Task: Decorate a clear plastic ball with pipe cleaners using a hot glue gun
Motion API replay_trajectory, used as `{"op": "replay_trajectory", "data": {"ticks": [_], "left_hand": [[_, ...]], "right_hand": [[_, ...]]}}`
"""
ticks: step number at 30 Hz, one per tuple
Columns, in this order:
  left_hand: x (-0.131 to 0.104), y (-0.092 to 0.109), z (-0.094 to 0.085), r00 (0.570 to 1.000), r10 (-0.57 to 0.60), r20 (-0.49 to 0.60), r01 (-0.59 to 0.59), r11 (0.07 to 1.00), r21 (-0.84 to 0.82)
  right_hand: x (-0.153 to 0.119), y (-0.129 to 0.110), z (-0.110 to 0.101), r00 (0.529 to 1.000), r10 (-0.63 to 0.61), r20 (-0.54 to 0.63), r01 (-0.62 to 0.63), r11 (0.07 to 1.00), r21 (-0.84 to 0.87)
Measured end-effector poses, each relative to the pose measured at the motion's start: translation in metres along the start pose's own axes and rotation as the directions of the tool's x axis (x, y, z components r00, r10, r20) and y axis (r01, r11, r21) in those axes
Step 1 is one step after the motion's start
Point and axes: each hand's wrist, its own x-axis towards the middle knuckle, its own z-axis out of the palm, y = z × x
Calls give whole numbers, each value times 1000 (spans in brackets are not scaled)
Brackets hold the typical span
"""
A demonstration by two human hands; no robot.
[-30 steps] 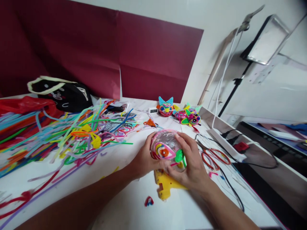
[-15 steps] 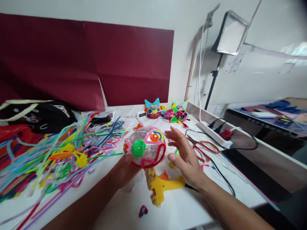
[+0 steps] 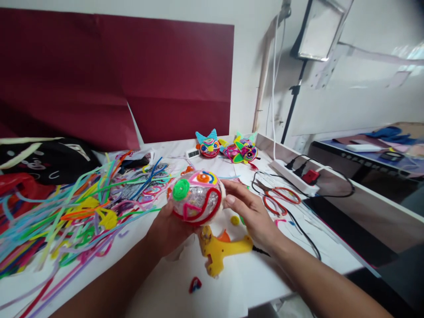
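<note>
A clear round ball-like craft (image 3: 198, 197) is held up over the table between my two hands. It carries a green coil, an orange-centred eye and red and pink pipe-cleaner outlines. My left hand (image 3: 167, 229) grips it from below and the left, its fingers partly hidden behind it. On the right edge, the fingers and thumb of my right hand (image 3: 253, 212) close on the rim. Just under the craft lies a yellow glue gun (image 3: 225, 249). A small red triangular piece (image 3: 195, 285) rests nearer to me.
Many loose pipe cleaners (image 3: 89, 212) cover the left side. Orange-handled scissors (image 3: 281, 196) and a power strip (image 3: 294, 176) with cables lie to the right. Two finished-looking decorated crafts (image 3: 209, 145) and a small digital clock (image 3: 192, 153) stand at the back.
My right hand has come in from the right and now touches the craft's edge. The craft has turned and tilted slightly in my left hand. The whole view has shifted a little.
</note>
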Motion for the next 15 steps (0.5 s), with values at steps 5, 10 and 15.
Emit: {"op": "replay_trajectory", "data": {"ticks": [5, 10, 15], "left_hand": [[2, -2, 3, 997, -48, -66, 47, 999, -16], [3, 0, 14, 994, -62, -90, 60, 998, -28], [4, -1, 21, 994, -48, -99, 45, 999, -28]], "right_hand": [[3, 5, 0, 997, 75, -1, -74, 992, 99], [2, -1, 1, 990, 140, -3, -140, 990, 3], [0, 0, 1, 989, 145, -2, -145, 984, -101]]}}
